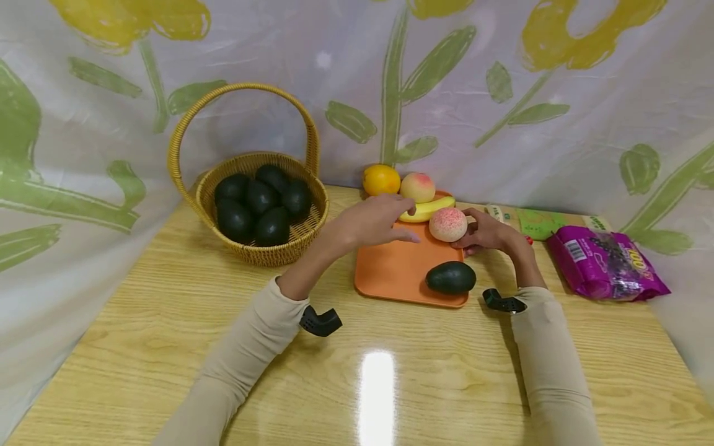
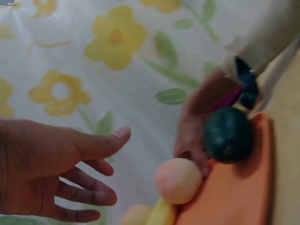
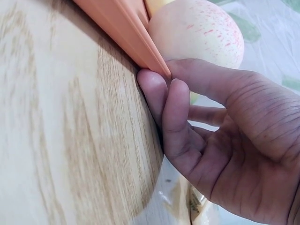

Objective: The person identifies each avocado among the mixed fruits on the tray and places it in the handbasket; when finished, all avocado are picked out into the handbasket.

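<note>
An orange tray (image 1: 390,266) lies on the table, and my right hand (image 1: 493,232) pinches its right edge between thumb and fingers. Close by that thumb sits a speckled pink peach (image 1: 448,224), also large in the right wrist view. My left hand (image 1: 370,222) hovers over the tray's left side, fingers spread and holding nothing. Behind it are a banana (image 1: 432,207), a second peach (image 1: 418,187) and a yellow-orange fruit (image 1: 382,180), possibly a lemon. A dark green avocado (image 1: 450,277) rests at the tray's near right corner.
A wicker basket (image 1: 262,255) with a tall handle stands to the left, holding several dark avocados (image 1: 261,197). On the right lie a purple packet (image 1: 605,263) and a green-and-tan package (image 1: 543,222). A flowered cloth (image 1: 268,37) hangs behind the table.
</note>
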`<action>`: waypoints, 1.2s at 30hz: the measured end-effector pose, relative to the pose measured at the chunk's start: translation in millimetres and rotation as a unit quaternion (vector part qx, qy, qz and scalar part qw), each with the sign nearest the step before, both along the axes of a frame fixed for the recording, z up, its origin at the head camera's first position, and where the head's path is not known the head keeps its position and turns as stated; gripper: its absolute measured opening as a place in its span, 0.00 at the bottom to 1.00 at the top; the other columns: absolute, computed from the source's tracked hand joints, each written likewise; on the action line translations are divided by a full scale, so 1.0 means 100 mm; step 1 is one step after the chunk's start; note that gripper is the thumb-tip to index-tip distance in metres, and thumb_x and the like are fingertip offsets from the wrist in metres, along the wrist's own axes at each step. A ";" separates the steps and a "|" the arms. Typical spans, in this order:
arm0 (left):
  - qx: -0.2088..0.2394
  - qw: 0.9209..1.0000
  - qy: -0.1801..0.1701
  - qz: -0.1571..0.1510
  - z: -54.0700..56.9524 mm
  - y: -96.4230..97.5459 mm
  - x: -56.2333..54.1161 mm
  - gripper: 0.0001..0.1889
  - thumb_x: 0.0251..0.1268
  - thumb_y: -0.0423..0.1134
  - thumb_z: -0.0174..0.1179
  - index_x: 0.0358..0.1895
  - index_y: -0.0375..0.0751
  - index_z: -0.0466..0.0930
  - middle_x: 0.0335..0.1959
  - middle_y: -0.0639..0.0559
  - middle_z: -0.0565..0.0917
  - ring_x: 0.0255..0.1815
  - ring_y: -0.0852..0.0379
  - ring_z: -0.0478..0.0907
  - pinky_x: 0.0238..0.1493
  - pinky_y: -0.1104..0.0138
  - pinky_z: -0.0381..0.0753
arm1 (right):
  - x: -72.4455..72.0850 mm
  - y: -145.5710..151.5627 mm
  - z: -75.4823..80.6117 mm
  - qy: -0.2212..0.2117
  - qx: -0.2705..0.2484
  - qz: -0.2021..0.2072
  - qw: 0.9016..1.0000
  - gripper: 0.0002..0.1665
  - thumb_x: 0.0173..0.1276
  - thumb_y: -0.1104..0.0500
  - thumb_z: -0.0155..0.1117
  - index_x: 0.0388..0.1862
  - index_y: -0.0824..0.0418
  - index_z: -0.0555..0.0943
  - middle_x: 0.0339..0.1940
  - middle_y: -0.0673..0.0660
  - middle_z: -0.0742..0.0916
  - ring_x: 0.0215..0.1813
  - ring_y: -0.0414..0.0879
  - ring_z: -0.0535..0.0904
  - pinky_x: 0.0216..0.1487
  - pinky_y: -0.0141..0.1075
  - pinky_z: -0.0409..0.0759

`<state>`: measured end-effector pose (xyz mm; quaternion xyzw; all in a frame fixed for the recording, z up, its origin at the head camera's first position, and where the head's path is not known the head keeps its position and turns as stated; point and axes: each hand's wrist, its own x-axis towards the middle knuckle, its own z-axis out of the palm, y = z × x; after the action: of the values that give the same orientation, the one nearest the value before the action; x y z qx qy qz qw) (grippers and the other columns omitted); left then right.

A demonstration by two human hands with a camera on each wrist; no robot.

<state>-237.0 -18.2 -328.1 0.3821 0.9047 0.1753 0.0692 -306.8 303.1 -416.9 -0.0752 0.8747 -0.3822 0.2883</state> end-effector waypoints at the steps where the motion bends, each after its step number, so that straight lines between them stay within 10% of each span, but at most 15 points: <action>1: 0.000 1.000 0.006 -0.010 -0.03 0.05 0.01 0.29 0.74 0.58 0.61 0.65 0.40 0.76 0.59 0.45 0.83 0.54 0.50 0.80 0.59 0.61 0.81 | 0.00 0.00 0.01 -0.001 0.000 -0.001 1.000 0.53 0.71 0.61 0.73 0.82 0.64 0.49 0.46 0.60 0.84 0.34 0.40 0.86 0.39 0.31 0.87; 15: -0.061 0.992 -0.025 -0.110 -0.40 0.59 0.24 0.34 0.77 0.53 0.61 0.80 0.50 0.63 0.84 0.48 0.63 0.75 0.50 0.75 0.72 0.61 0.78 | 0.00 0.04 -0.02 -0.006 0.004 -0.001 1.000 0.54 0.72 0.63 0.69 0.84 0.65 0.46 0.49 0.62 0.82 0.36 0.40 0.84 0.41 0.32 0.88; 36: -0.019 0.992 0.001 -0.122 -0.63 0.66 0.31 0.29 0.78 0.44 0.62 0.78 0.52 0.68 0.73 0.49 0.75 0.69 0.52 0.76 0.71 0.60 0.77 | 0.02 0.01 -0.01 -0.003 -0.002 -0.001 1.000 0.54 0.71 0.60 0.72 0.84 0.63 0.48 0.52 0.64 0.83 0.36 0.41 0.86 0.42 0.32 0.88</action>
<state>-205.6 48.2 -390.9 0.4887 0.8544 0.1476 0.0967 -304.9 304.1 -418.0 -0.0736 0.8732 -0.3848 0.2901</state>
